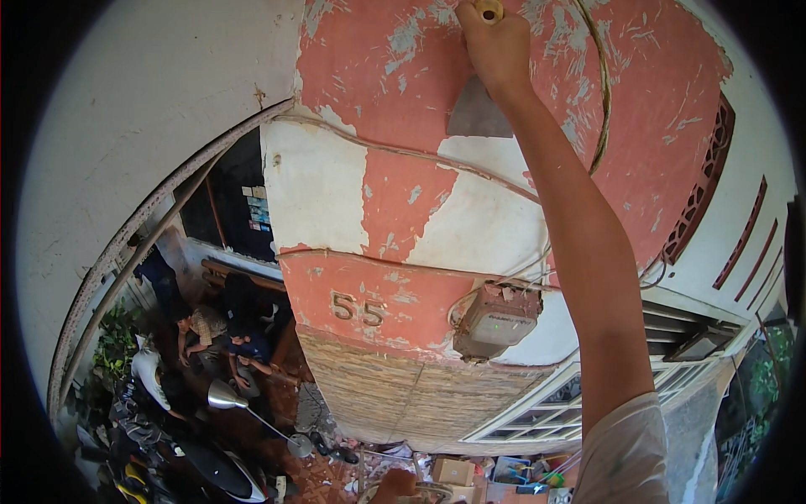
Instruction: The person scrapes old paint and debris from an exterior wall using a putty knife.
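Observation:
My right hand is raised high against a wall column of flaking pink-red paint with bare white patches. It is shut on the wooden handle of a scraper. The scraper's wide grey metal blade points down below my fist and lies flat on the paint. My left hand shows only partly at the bottom edge, far below. What it touches is unclear.
A thin cable loops down the wall right of my arm to a grey meter box. A barred window sits lower right. Far below are seated people, a motorbike and cardboard boxes.

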A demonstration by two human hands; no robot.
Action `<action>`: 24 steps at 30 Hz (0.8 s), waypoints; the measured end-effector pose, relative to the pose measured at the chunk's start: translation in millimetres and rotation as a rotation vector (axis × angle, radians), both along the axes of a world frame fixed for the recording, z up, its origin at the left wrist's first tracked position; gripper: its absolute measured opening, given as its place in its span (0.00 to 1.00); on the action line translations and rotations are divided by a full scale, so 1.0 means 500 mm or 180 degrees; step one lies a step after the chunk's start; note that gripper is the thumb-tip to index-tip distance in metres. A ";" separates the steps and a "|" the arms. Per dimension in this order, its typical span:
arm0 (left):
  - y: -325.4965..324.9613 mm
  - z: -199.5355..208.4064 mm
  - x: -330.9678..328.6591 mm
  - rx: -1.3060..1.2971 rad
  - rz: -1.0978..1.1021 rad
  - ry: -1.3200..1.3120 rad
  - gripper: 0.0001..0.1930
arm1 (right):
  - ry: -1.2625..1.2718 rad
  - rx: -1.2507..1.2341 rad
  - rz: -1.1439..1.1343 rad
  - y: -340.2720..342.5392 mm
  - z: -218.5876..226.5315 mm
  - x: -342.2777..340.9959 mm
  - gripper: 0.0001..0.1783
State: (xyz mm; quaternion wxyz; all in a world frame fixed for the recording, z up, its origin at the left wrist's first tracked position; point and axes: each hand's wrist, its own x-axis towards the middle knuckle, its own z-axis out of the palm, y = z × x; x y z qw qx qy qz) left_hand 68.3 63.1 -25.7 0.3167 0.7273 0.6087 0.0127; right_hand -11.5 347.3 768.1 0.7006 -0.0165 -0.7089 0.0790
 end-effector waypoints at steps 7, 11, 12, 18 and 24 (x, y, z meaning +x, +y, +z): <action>-0.013 0.049 -0.018 0.0111 -0.0083 0.0103 0.21 | -0.0195 -0.0022 0.0064 -0.027 0.005 -0.029 0.14; -0.018 0.056 -0.017 0.0125 -0.0081 -0.0033 0.21 | -0.0392 -0.0236 0.0251 -0.052 0.024 -0.041 0.14; -0.011 0.059 -0.024 0.0154 -0.0051 0.0009 0.20 | -0.0401 -0.0253 0.0245 -0.043 0.013 -0.045 0.14; -0.018 0.060 -0.020 0.0201 0.0050 -0.0081 0.20 | -0.0412 -0.0012 -0.0239 -0.026 -0.019 -0.073 0.14; -0.012 0.075 -0.017 0.0093 0.0046 0.0095 0.22 | -0.0218 0.0136 0.0220 -0.038 0.025 -0.056 0.14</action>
